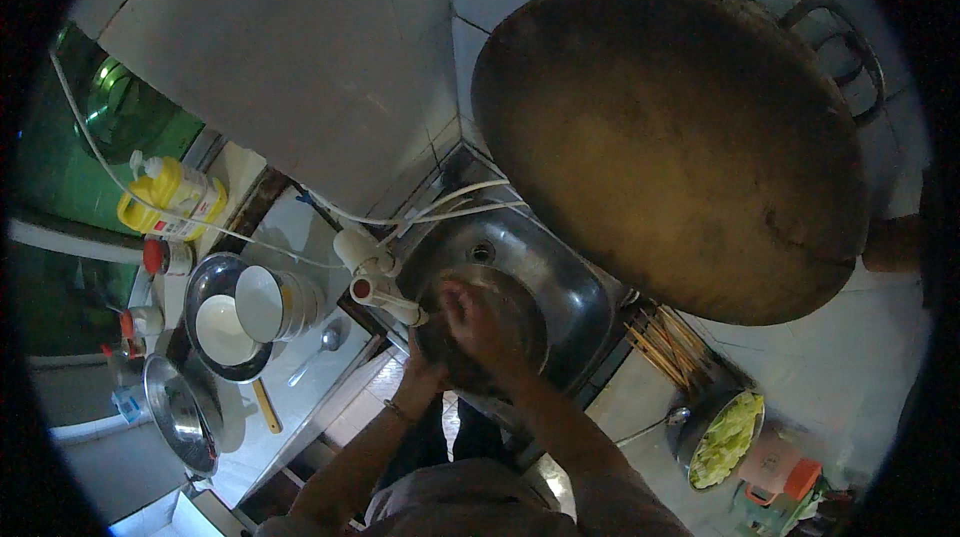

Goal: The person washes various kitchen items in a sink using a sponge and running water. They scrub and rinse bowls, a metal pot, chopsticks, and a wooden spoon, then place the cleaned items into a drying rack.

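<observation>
A round dark metal pan or basin (517, 312) rests in the stainless steel sink (581, 297), below a white plastic tap (386, 297). At its near left rim is my left hand (421, 376), its fingers partly hidden; it seems to hold the rim. My right hand (471, 316) is over the inside of the pan with fingers curled. Whether something small is between those fingers cannot be told in the dim light. The sink's drain (481, 252) shows beyond the pan.
A huge wooden-coloured round lid or wok (667, 147) leans at upper right. Left counter: stacked white bowls (262, 304), a metal basin (217, 267), a spoon (328, 342), a yellow bottle (180, 196). Right: chopsticks (667, 346), a bowl of leafy greens (726, 439), a pink jug (772, 462).
</observation>
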### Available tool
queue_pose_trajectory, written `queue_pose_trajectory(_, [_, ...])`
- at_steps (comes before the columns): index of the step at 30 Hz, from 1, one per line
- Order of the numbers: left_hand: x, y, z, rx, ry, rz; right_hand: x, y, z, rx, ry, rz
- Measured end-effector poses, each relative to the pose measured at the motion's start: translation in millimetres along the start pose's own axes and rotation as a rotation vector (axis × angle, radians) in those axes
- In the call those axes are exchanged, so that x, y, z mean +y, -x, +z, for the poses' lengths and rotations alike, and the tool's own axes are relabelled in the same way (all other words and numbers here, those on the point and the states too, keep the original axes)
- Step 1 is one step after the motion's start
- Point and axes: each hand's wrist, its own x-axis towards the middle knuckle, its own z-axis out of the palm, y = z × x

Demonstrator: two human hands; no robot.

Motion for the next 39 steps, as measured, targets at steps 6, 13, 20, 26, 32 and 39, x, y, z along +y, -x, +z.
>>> queue_pose_trajectory(6, [4,3,-1,-0.053,0.078,-0.142,-8,-27,-23,0.237,0.190,0.073])
queue_pose_trajectory(13, [-14,-23,-9,0.127,0.155,-0.230,-27,3,-7,-0.217,-0.190,0.068])
queue_pose_trajectory(20, [-17,-25,-6,0.191,0.262,0.126,15,28,-79,-0.566,0.336,0.413])
queue_pose_trajectory(26, [-6,-17,18,0.132,-0.175,0.178,10,-7,-33,-0.075,0.009,-0.053])
queue_pose_trajectory(32, [6,-36,-13,-0.034,-0.179,0.208,-46,0,-16,-0.052,0.014,-0.231])
queue_pose_trajectory(39, [-31,-59,-26,0.343,-0.166,0.125,29,-45,-59,0.062,0.378,-0.036])
